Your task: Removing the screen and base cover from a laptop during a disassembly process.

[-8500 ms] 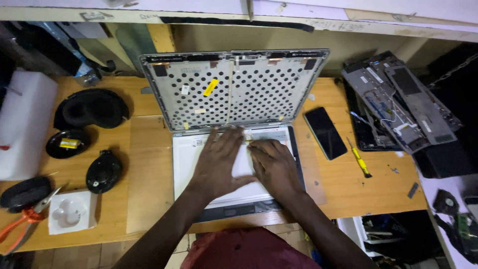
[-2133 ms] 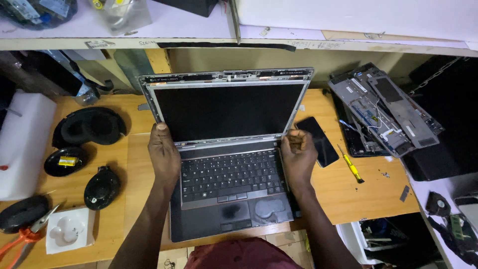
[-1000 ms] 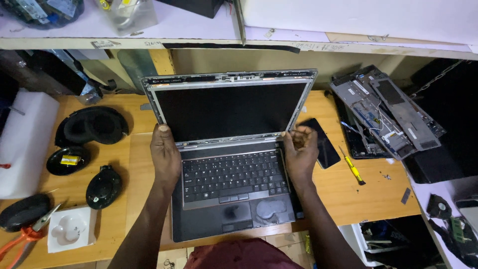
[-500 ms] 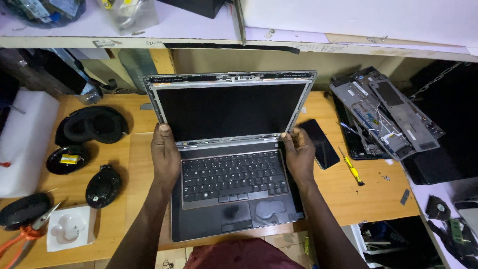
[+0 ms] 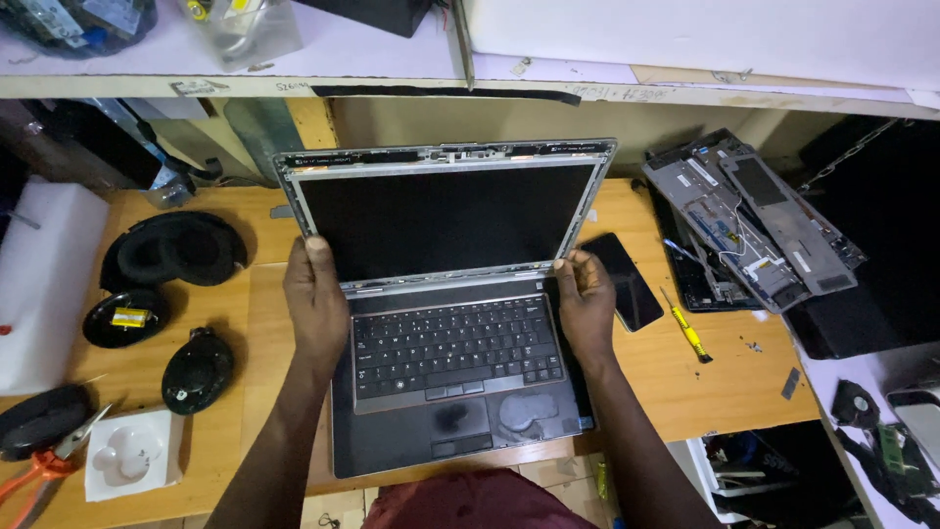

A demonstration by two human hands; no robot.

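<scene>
An open grey laptop [image 5: 450,372] sits on the wooden desk [image 5: 705,382] in front of me. Its dark screen panel [image 5: 446,217] has no front bezel, so the bare metal frame shows around it. My left hand [image 5: 315,299] grips the lower left corner of the screen near the hinge. My right hand [image 5: 585,302] pinches the lower right corner of the screen frame. The keyboard and touchpad lie uncovered between my forearms.
A black phone [image 5: 624,280] and a yellow-handled screwdriver [image 5: 688,333] lie right of the laptop. Dismantled laptop shells [image 5: 754,220] are stacked at the far right. Black round parts [image 5: 176,250], a white tray [image 5: 127,454] and orange-handled pliers [image 5: 34,470] lie left.
Earlier the lid stood bare with both hands pressing a white sheet on the base. Since then the screen panel and keyboard show, and my hands hold steady at the screen's lower corners.
</scene>
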